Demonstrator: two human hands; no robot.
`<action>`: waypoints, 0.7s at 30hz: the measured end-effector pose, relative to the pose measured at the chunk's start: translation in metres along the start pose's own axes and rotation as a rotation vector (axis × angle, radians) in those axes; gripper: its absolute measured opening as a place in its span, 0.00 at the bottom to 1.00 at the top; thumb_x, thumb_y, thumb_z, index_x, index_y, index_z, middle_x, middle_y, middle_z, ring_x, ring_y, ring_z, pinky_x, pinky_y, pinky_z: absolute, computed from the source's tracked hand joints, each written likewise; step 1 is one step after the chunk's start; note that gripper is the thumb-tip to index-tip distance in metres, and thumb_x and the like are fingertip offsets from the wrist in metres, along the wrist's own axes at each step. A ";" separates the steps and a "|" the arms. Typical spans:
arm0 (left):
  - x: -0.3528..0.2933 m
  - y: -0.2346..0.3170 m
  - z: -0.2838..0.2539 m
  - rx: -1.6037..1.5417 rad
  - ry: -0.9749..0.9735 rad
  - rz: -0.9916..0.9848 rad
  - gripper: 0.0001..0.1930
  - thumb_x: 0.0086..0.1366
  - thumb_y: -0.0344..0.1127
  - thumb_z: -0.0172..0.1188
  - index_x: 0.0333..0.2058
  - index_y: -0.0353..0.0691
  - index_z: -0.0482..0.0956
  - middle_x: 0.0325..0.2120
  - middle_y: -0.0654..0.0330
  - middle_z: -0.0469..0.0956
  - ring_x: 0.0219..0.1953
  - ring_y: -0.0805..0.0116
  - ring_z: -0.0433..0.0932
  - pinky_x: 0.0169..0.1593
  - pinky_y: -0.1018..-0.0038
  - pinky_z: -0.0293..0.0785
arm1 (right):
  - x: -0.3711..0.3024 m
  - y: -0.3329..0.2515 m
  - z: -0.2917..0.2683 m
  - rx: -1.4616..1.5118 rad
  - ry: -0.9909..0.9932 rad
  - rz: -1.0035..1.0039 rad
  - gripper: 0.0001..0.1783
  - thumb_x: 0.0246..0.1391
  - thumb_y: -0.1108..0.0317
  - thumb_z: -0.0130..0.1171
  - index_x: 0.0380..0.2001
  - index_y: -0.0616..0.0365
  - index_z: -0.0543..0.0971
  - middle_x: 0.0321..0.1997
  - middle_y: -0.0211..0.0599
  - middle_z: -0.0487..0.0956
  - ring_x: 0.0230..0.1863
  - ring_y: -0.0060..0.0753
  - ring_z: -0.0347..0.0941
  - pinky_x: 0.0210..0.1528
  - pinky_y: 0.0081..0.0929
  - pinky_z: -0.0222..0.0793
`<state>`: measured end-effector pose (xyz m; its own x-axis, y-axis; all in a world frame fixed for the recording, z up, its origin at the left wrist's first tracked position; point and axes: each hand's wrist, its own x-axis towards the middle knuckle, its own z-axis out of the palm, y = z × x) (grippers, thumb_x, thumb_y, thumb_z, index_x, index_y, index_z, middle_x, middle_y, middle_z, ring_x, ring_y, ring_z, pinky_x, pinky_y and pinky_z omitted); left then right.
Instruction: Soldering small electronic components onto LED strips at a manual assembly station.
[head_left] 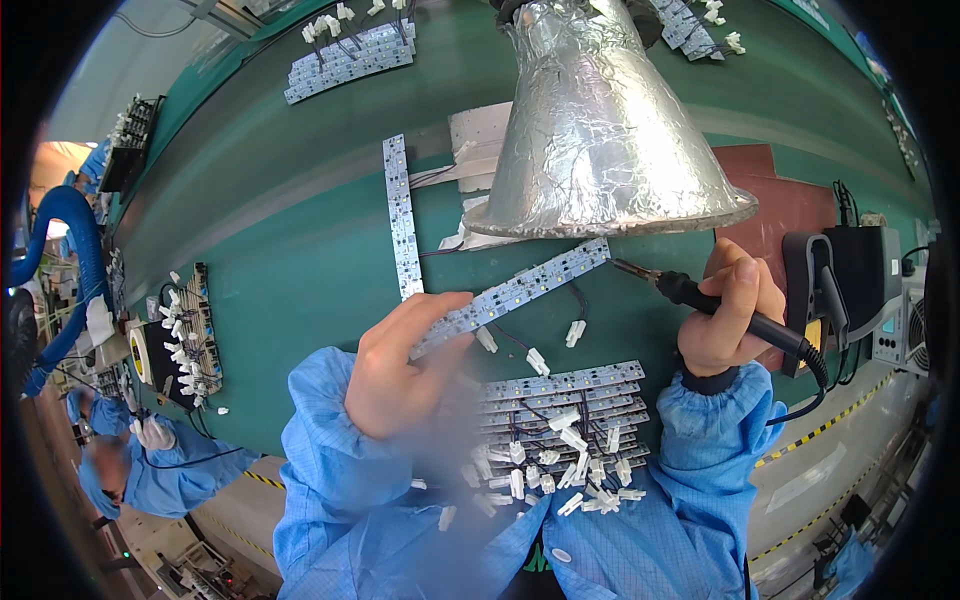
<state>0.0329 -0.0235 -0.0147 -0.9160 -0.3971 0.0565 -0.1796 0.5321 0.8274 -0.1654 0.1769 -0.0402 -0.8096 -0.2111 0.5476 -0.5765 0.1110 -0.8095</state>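
**Thin board strip held at one end, iron at the other**

The strip [525, 290] is pinched near its end between the thumb and fingers of the left hand [400, 360], and is slanted up and away to the right of that grip. The iron [690, 292] is gripped like a pen in the right hand [735, 310]; its tip is brought close to the strip's far end, though whether contact is made cannot be told.

The strip is judged light, thin and fairly stiff, with a smooth face and small parts that could be chipped or knocked. It is best held by its long edges or bare end, well clear of the hot tip. The wires, with white plugs [575, 333] hanging below the strip, should not be pulled.

Just below and right of the left grip, more boards [565, 378] are stacked. No lettering can be read on the strip; any print is too fine.
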 end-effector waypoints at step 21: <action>-0.043 -0.008 -0.065 -0.002 0.221 -0.267 0.18 0.57 0.24 0.62 0.47 0.31 0.80 0.34 0.55 0.83 0.32 0.71 0.78 0.37 0.77 0.74 | 0.023 0.007 -0.011 0.326 0.230 0.038 0.23 0.62 0.66 0.46 0.13 0.58 0.59 0.13 0.31 0.56 0.17 0.23 0.50 0.23 0.26 0.49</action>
<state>0.0969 -0.0597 0.0126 -0.7371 -0.6744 -0.0430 -0.4018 0.3862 0.8303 -0.1898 0.1839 -0.0310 -0.8545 0.0139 0.5193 -0.5106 -0.2069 -0.8345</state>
